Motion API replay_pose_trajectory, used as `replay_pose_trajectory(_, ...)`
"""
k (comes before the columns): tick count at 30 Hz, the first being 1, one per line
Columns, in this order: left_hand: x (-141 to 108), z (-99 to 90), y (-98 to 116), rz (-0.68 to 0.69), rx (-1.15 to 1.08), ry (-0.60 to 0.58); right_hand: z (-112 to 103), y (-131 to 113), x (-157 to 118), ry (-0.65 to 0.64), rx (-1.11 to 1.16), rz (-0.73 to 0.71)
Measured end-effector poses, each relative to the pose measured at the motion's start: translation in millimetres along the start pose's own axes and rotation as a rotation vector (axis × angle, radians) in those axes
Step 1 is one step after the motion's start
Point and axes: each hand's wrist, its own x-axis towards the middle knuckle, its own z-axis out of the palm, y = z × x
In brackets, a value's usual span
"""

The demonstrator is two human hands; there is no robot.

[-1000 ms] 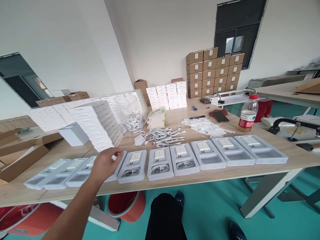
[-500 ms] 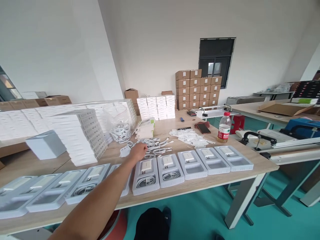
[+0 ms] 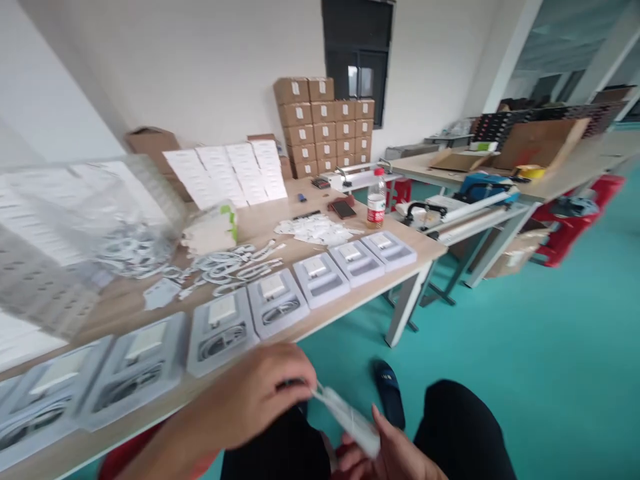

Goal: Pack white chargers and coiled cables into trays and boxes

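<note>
My left hand (image 3: 265, 387) is closed in a pinch on one end of a white cable (image 3: 350, 417), over my lap beside the table edge. The cable's bundled length lies in my right hand (image 3: 395, 453), with the thumb along it. Motion blur hides how the bundle is wrapped. Beside my left hand, grey moulded trays (image 3: 205, 368) stand in a row along the table edge. Each visible tray has a white charger block (image 3: 223, 310) in its upper recess. Several trays carry a coiled cable (image 3: 223, 341) in the lower recess; the ones at the far right have it empty.
Loose white cables (image 3: 225, 267) and small white pieces (image 3: 317, 229) lie behind the trays. A clear bag of cables (image 3: 133, 250) and stacked white boxes (image 3: 235, 173) stand further back. A bottle (image 3: 376, 200), a phone (image 3: 342, 209) and brown cartons (image 3: 325, 130) are also there.
My view has swung right. My left hand has drawn back from the cable pile to my lap and now grips a cable. My right hand has come into view holding the same cable.
</note>
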Motion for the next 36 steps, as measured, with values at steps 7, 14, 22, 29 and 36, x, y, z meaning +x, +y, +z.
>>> replay_pose_trajectory(7,31,162.8,-46,0.029,-0.230,-0.062,-1,-17,-11,-0.172,0.485,0.031)
replay_pose_trajectory(14,38,240.9,-79,-0.551,-1.004,0.107,-7,-13,17,0.289,0.701,-0.204)
replay_pose_trajectory(22,22,252.9,-78,-0.615,-1.479,-0.224,-3,-7,20,0.256,0.506,-0.141)
replay_pose_trajectory(29,30,255.8,-91,-0.782,-1.389,-0.072,-25,2,23,0.620,-0.331,-0.233)
replay_pose_trajectory(36,28,268.0,-102,-0.864,-1.258,0.029,-23,-7,11,0.505,-0.738,-0.311)
